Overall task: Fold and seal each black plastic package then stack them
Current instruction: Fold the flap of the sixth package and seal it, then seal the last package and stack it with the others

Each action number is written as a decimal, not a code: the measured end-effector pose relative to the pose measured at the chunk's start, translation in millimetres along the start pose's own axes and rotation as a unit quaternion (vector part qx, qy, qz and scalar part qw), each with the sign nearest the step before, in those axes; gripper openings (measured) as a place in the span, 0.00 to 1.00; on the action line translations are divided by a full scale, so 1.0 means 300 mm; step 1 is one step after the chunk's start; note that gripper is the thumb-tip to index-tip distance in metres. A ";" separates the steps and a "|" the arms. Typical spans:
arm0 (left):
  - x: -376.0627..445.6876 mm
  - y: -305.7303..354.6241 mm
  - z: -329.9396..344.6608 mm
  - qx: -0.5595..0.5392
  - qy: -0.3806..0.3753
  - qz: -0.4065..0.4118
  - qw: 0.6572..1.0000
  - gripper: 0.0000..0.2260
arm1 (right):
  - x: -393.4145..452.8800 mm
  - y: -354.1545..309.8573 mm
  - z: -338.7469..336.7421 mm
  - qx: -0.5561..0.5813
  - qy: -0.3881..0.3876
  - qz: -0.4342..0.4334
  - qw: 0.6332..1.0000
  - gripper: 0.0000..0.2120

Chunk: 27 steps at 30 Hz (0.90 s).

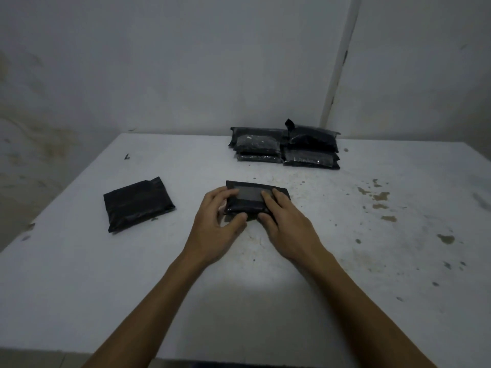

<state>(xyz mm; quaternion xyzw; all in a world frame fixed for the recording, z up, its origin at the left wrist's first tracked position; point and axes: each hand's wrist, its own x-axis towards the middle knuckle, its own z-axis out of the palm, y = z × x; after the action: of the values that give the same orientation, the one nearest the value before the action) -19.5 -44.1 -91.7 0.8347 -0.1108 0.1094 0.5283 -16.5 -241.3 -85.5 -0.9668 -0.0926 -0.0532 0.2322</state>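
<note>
A small, flat, rectangular black plastic package (251, 199) is held down at the middle of the stained white table (345, 261), near the person's edge of it. The left hand (220, 219) is laid over the package's left end, fingers stretched across the top and the thumb curled against the near edge, so that the package is gripped between them. The right hand (281, 216) is set on the right end in the same way, fingers pressing the top and thumb tucked at the near edge. A paler, glossy strip, probably a sealing flap or tape, is seen across the top between the two sets of fingers.

To the left of this package, apart from it, a second black plastic pouch (138, 204) lies flat and loosely wrinkled, apparently not yet folded. Beyond the held package, near the far edge of the table, two side-by-side stacks of finished black packages (285, 147) are seen.

The film is judged to be thin, soft and somewhat slippery, while the contents appear to give a light, slightly cushioned block. The fold is likely to spring open unless pressure is kept on the flap. A hold at both short ends, thumbs below and fingers above, is judged best; sliding on the smooth table is to be expected.
</note>
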 end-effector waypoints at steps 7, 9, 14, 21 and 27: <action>0.194 0.026 -0.058 -0.247 0.099 -0.168 0.949 0.13 | 0.183 -0.104 0.023 0.036 0.031 -0.054 0.997 0.28; 0.260 0.000 -0.097 -0.237 0.117 -0.169 0.950 0.15 | 0.258 -0.129 0.040 0.034 0.046 -0.076 0.995 0.27; 0.397 -0.062 -0.202 -0.172 0.189 -0.142 0.956 0.15 | 0.486 -0.201 0.071 0.040 0.076 -0.112 0.990 0.25; 0.543 -0.186 -0.332 0.016 0.227 -0.123 0.966 0.15 | 0.810 -0.324 0.179 -0.096 0.048 -0.109 0.988 0.20; 0.573 -0.264 -0.370 0.041 0.151 -0.139 0.978 0.08 | 0.929 -0.329 0.265 -0.166 0.026 -0.083 0.982 0.18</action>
<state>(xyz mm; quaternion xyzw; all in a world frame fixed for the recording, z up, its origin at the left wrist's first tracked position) 160.7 77.7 -61.8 0.8366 0.0919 0.1642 0.5145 240.6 -75.5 -71.9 -0.9792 -0.1559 -0.1119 0.0653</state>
